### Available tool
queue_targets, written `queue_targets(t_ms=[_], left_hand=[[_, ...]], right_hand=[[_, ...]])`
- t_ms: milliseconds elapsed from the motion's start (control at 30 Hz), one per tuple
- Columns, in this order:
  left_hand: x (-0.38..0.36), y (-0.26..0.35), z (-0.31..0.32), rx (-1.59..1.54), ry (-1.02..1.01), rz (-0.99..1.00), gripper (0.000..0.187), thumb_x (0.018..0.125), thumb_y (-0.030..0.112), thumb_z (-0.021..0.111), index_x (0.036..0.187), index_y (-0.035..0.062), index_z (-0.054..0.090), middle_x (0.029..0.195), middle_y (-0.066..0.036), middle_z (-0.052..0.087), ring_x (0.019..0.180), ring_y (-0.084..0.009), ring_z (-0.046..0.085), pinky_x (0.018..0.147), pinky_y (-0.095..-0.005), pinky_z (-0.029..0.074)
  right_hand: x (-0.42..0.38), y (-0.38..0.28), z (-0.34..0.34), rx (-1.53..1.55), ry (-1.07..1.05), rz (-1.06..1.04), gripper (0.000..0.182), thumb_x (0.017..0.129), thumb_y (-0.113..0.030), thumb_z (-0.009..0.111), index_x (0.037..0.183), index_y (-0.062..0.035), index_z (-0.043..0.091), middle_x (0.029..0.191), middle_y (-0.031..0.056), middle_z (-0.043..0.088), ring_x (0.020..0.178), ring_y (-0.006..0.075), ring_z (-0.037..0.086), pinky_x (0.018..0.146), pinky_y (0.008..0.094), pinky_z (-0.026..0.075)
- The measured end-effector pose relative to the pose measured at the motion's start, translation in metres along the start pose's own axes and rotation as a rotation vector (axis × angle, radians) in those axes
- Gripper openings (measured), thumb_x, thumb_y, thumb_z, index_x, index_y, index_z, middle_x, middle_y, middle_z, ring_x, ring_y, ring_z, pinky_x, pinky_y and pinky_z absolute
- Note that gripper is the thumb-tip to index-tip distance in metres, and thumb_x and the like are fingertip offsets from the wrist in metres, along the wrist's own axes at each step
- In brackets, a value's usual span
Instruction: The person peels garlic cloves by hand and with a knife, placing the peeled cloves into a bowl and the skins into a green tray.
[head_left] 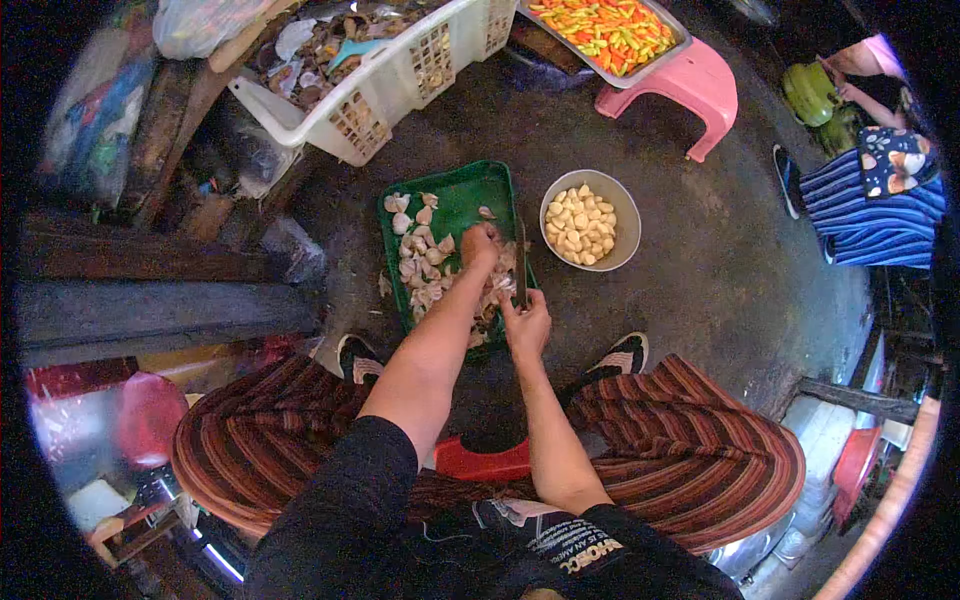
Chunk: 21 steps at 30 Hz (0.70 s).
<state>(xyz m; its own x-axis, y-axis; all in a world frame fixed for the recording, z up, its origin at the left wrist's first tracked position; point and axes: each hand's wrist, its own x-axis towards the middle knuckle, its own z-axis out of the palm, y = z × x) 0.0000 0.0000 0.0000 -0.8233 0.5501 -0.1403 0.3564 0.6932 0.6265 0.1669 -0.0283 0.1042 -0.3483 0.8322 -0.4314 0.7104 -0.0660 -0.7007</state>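
A green tray on the floor in front of me holds unpeeled garlic cloves and loose skins, mostly along its left side. My left hand is over the tray's right half, fingers curled together; what they hold, if anything, is hidden. By the tray's right edge my right hand is closed around a knife, its dark, narrow blade pointing away from me. A metal bowl stands just right of the tray, holding peeled garlic cloves.
A white plastic crate of scraps stands at the upper left. A pink stool bears a metal tray of red and yellow chillies. At the right, another person in a striped blue garment touches a green gas cylinder.
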Motion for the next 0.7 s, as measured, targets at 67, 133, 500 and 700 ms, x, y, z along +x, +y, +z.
queue_targets(t_ms=[67, 133, 500, 700], left_hand=[[-0.011, -0.006, 0.009, -0.011, 0.012, 0.004, 0.006, 0.075, 0.011, 0.063, 0.072, 0.0059, 0.063, 0.068, -0.011, 0.065, 0.057, -0.0203, 0.063, 0.049, -0.0323, 0.048], [0.014, -0.004, 0.012, -0.199, 0.018, -0.037, 0.004, 0.073, 0.006, 0.063, 0.075, 0.0035, 0.061, 0.07, -0.014, 0.063, 0.061, -0.0244, 0.063, 0.053, -0.036, 0.049], [-0.049, 0.039, -0.121, -1.216, -0.361, -0.246, 0.012, 0.08, -0.003, 0.062, 0.091, -0.002, 0.058, 0.089, -0.011, 0.063, 0.079, -0.0178, 0.063, 0.072, -0.0295, 0.055], [-0.061, 0.046, -0.143, -1.286, -0.265, -0.26, 0.012, 0.082, -0.001, 0.062, 0.094, -0.0031, 0.06, 0.092, -0.012, 0.064, 0.082, -0.0181, 0.063, 0.074, -0.0286, 0.054]], right_hand=[[-0.009, 0.011, 0.004, 0.132, 0.204, -0.148, 0.042, 0.082, -0.038, 0.064, 0.107, -0.0048, 0.058, 0.072, 0.0083, 0.063, 0.062, 0.017, 0.058, 0.059, 0.0312, 0.046], [0.013, -0.002, 0.005, 0.168, 0.201, -0.143, 0.038, 0.085, -0.038, 0.06, 0.102, -0.0051, 0.058, 0.077, 0.0122, 0.065, 0.067, 0.0245, 0.061, 0.062, 0.0357, 0.047], [0.027, -0.057, -0.014, 0.525, -0.144, -0.305, 0.037, 0.094, -0.034, 0.049, 0.112, -0.0038, 0.061, 0.06, -0.0026, 0.047, 0.053, 0.0058, 0.042, 0.049, 0.0222, 0.035], [0.021, -0.063, -0.014, 0.544, -0.237, -0.278, 0.038, 0.094, -0.037, 0.048, 0.111, -0.0058, 0.063, 0.057, -0.0031, 0.045, 0.052, 0.0052, 0.043, 0.048, 0.022, 0.035]])
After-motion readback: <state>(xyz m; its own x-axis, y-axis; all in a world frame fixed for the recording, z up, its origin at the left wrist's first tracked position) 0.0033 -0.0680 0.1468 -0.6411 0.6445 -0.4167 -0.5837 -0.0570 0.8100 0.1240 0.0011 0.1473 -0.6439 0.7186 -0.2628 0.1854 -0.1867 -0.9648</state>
